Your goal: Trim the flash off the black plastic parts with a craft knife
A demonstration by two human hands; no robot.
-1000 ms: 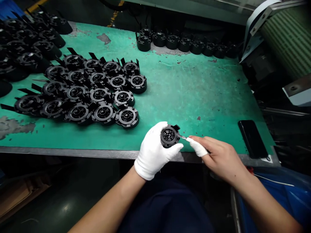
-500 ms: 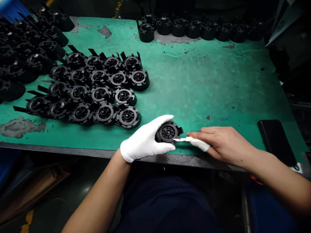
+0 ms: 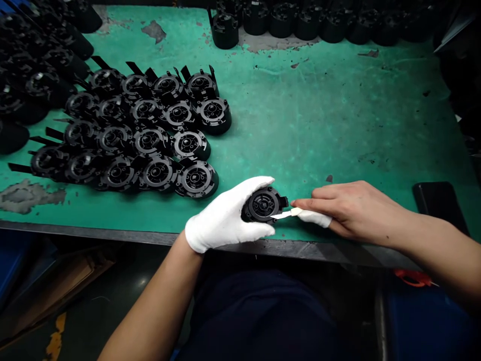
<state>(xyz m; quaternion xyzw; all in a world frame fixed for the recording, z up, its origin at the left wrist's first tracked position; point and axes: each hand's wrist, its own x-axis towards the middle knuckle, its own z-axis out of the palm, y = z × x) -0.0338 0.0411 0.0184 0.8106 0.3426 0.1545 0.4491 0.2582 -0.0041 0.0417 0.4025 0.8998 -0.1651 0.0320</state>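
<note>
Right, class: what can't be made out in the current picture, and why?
Head view: left side of the held black part, covered by the gloved left hand.
Head view: rear end of the small blade, covered by the right hand.
Head view: near end of the dark phone, behind the right forearm.
Head view: outermost upper-left parts, cut off by the left edge.

Two-handed grip, close together.
Left hand (image 3: 233, 215) white-gloved, curled in a C, left thumb (image 3: 259, 230) nearer the body; left forearm (image 3: 154, 301) bare, slanting up from lower left. Right hand (image 3: 345, 208) bare but for white-covered right thumb (image 3: 315, 218), pinching; right forearm (image 3: 432, 245) bare.
</note>
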